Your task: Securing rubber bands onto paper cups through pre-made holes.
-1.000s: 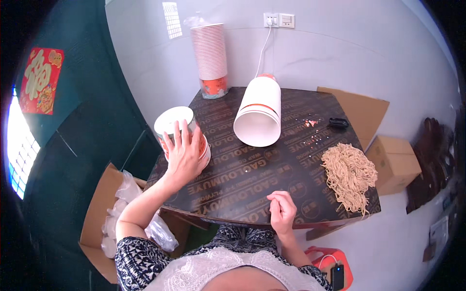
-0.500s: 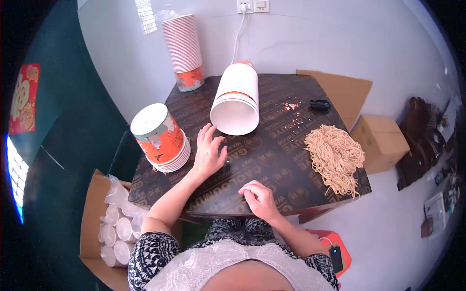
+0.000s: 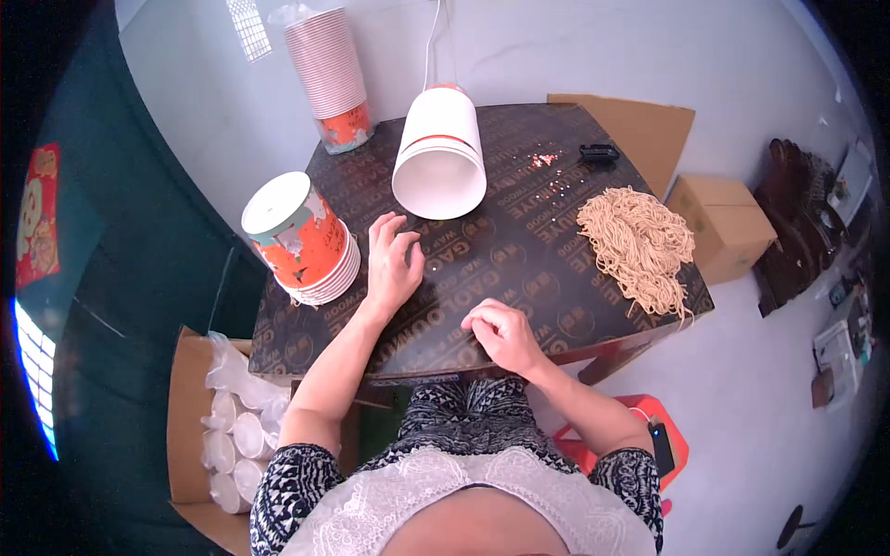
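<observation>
My left hand [image 3: 394, 264] rests over the table's left half, its fingers apart and slightly bent, holding nothing. Beside it to the left stands a stack of orange-and-grey paper buckets [image 3: 301, 243], the top one upside down with its white base up. Just beyond my fingertips, a nested stack of white paper buckets [image 3: 439, 157] lies on its side, the open mouth facing me. My right hand [image 3: 503, 335] is closed in a loose fist near the table's front edge, with nothing seen in it. A tiny pale speck [image 3: 434, 269] lies near my left thumb.
The dark printed table [image 3: 519, 269] carries a heap of thin tan noodle-like strands [image 3: 640, 246], small red-and-white bits [image 3: 545, 160] and a black object [image 3: 599, 153]. A tall bucket stack [image 3: 329, 69] stands far left. A carton of wrapped round containers [image 3: 190, 408] sits lower left; a red stool [image 3: 666, 417] lower right.
The view has tilted and shifted, so the table sits higher in it. Both hands keep nearly the same places and poses; no object has visibly been moved.
</observation>
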The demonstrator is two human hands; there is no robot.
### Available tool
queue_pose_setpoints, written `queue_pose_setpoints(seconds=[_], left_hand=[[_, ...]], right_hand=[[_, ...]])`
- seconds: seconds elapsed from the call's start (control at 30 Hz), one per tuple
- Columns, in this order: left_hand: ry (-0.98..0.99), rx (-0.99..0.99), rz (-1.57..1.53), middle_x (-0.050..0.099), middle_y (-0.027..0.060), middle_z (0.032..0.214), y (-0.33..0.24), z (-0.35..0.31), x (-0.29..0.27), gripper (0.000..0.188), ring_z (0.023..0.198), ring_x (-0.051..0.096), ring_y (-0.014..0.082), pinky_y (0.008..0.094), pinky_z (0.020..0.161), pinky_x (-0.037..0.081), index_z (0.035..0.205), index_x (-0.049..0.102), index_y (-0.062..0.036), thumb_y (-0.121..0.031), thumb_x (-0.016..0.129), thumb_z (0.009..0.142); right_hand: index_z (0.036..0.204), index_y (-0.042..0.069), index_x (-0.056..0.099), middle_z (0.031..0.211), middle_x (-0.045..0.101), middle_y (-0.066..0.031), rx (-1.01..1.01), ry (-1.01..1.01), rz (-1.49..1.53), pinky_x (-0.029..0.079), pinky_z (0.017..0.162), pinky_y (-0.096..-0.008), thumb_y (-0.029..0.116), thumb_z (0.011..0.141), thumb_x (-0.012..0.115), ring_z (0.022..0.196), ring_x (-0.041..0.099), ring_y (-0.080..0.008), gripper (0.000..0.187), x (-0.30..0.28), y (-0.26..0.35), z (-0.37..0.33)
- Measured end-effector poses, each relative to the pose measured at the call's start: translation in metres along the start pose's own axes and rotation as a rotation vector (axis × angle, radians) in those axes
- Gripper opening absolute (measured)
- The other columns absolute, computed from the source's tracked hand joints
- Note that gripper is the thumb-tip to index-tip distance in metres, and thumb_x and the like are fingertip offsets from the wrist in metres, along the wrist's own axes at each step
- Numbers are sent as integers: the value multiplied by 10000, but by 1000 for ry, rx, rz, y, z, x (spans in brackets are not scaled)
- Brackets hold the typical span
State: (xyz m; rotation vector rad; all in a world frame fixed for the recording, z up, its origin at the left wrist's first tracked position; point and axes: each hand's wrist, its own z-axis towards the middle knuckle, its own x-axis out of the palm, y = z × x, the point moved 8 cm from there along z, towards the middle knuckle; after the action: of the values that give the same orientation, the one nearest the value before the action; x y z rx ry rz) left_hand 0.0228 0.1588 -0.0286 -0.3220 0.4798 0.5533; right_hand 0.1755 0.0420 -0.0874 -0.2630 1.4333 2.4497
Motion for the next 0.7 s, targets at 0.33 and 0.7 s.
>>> queue_pose_setpoints(seconds=[0.33, 0.7], left_hand=[[-64, -83, -88, 615, 191, 1035, 15, -2, 1, 130, 1097, 544, 393, 452, 926, 471, 861, 647, 14, 7, 670, 734], [-55, -124, -99, 604, 153, 931, 20, -1, 2, 81, 925, 582, 338, 417, 815, 497, 829, 616, 11, -13, 671, 775]], right_hand=[[840, -20, 678, 823, 653, -66, 24, -33, -33, 426, 586, -261, 10, 874, 560, 687, 578, -118, 126, -3, 1, -2], [853, -14, 675, 795, 630, -81, -17, -40, -24, 418, 556, -272, 17, 880, 563, 613, 547, -133, 120, -1, 4, -2]])
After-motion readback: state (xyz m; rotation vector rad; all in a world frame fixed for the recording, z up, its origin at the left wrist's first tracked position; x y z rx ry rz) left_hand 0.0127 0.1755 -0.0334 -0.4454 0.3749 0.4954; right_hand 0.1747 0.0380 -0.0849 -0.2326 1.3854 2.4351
